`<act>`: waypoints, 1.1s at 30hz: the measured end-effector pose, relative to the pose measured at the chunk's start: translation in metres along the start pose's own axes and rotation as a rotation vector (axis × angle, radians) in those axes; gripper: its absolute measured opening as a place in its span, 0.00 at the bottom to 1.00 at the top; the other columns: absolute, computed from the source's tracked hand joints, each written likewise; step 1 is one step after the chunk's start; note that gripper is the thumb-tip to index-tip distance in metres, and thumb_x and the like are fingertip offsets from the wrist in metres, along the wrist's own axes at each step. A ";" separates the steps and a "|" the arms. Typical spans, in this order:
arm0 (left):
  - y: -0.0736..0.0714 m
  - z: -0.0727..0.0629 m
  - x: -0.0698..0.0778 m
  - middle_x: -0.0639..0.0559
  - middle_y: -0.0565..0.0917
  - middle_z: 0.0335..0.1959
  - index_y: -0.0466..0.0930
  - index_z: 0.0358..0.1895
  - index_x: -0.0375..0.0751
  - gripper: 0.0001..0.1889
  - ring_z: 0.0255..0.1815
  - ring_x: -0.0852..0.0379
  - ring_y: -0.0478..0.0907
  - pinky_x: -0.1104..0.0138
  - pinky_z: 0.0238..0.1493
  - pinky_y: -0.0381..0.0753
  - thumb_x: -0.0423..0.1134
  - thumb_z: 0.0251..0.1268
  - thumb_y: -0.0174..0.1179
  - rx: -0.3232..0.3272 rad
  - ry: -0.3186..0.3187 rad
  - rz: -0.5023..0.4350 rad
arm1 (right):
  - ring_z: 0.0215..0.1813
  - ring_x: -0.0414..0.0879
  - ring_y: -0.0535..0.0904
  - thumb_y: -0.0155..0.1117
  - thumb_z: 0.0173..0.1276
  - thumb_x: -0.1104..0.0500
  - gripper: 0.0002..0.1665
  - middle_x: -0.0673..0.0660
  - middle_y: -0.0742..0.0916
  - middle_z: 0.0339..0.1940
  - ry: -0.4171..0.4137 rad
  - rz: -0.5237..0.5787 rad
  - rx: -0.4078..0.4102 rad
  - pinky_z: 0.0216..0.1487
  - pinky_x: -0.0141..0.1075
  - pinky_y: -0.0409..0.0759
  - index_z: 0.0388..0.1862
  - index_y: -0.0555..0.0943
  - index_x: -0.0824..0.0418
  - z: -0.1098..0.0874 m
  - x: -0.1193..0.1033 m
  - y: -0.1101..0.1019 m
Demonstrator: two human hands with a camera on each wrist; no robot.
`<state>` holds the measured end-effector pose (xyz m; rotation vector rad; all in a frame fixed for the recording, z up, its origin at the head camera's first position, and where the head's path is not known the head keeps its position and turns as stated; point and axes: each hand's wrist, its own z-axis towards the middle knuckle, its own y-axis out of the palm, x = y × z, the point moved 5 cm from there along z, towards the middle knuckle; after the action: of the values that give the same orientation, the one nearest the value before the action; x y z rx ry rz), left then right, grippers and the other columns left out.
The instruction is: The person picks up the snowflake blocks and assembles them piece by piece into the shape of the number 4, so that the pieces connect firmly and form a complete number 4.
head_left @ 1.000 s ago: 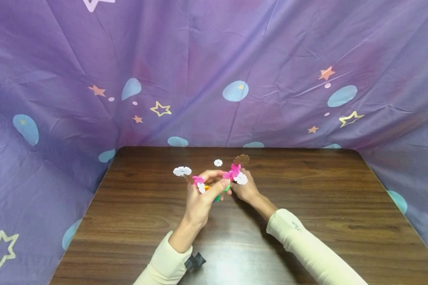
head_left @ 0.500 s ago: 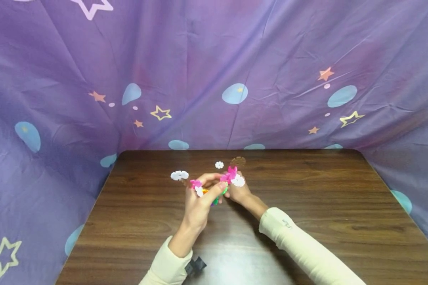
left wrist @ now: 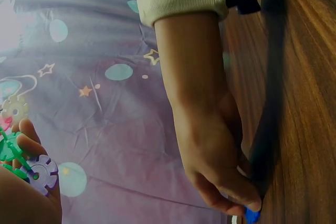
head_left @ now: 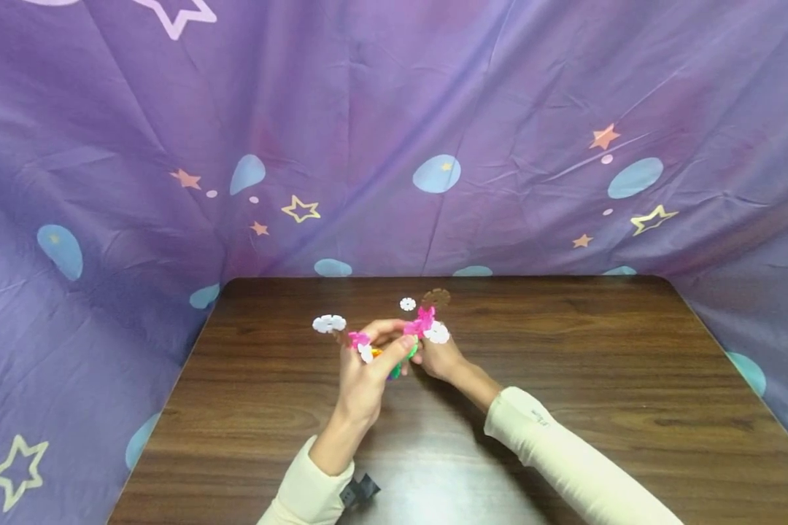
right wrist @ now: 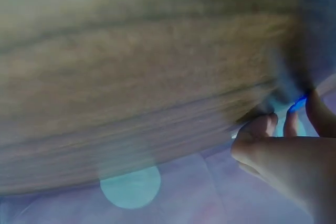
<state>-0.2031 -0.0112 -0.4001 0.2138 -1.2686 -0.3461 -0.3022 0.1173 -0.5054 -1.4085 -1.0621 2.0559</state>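
Observation:
In the head view my left hand (head_left: 361, 386) grips a built piece of interlocking snowflake discs (head_left: 420, 322), with pink, white, brown, green and orange parts. A white disc (head_left: 329, 324) sticks out at its left end and a brown disc (head_left: 436, 297) at its right. The left wrist view shows a purple disc (left wrist: 43, 176) and a green disc (left wrist: 9, 147) by the left fingers. Behind the build, my right hand (head_left: 443, 357) is low over the tabletop. Its fingertips pinch a small blue disc (left wrist: 252, 215), also blue in the right wrist view, mostly hidden there.
A loose white disc (head_left: 408, 304) lies on the brown wooden table (head_left: 597, 364) beyond the hands. A purple curtain with stars (head_left: 381, 131) hangs behind the table and at both sides. A black strap piece (head_left: 360, 491) is at the left cuff.
The left hand with the build has shifted slightly left, and the right hand has moved a little left as well. The head view has tilted slightly.

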 end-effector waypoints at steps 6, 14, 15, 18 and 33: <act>0.002 0.000 0.001 0.55 0.90 0.31 0.78 0.51 0.17 0.17 0.24 0.61 0.83 0.73 0.23 0.80 0.26 0.62 0.63 -0.002 -0.013 -0.022 | 0.38 0.48 0.80 0.68 0.64 0.69 0.08 0.53 0.84 0.31 0.013 0.032 -0.043 0.47 0.47 0.84 0.37 0.79 0.59 -0.017 -0.006 -0.005; 0.003 -0.002 0.000 0.58 0.89 0.31 0.79 0.51 0.19 0.17 0.24 0.62 0.83 0.74 0.24 0.79 0.28 0.61 0.65 0.012 -0.037 0.017 | 0.36 0.43 0.81 0.72 0.65 0.64 0.10 0.49 0.86 0.30 0.083 0.092 -0.094 0.44 0.42 0.84 0.40 0.79 0.56 -0.035 -0.001 -0.008; 0.003 -0.003 -0.001 0.58 0.89 0.31 0.80 0.51 0.19 0.17 0.24 0.62 0.82 0.74 0.24 0.79 0.28 0.61 0.65 0.011 -0.037 0.019 | 0.35 0.43 0.81 0.73 0.65 0.64 0.10 0.50 0.87 0.30 0.093 0.097 -0.091 0.43 0.42 0.83 0.42 0.80 0.57 -0.037 0.000 -0.009; 0.003 -0.004 -0.001 0.57 0.89 0.30 0.80 0.51 0.19 0.17 0.23 0.61 0.82 0.74 0.24 0.79 0.27 0.61 0.65 0.011 -0.037 0.015 | 0.33 0.43 0.81 0.73 0.65 0.64 0.12 0.51 0.87 0.30 0.119 0.108 -0.065 0.39 0.40 0.82 0.45 0.82 0.58 -0.043 0.001 -0.012; 0.002 -0.002 0.001 0.56 0.89 0.30 0.80 0.51 0.20 0.16 0.25 0.61 0.83 0.73 0.24 0.78 0.28 0.63 0.64 0.000 -0.030 0.021 | 0.26 0.41 0.78 0.68 0.71 0.63 0.12 0.55 0.86 0.26 0.163 0.298 0.040 0.29 0.30 0.73 0.48 0.75 0.62 -0.066 -0.013 -0.056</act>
<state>-0.2011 -0.0101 -0.3994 0.1954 -1.2994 -0.3324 -0.2410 0.1660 -0.4661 -1.7679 -0.7790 2.1021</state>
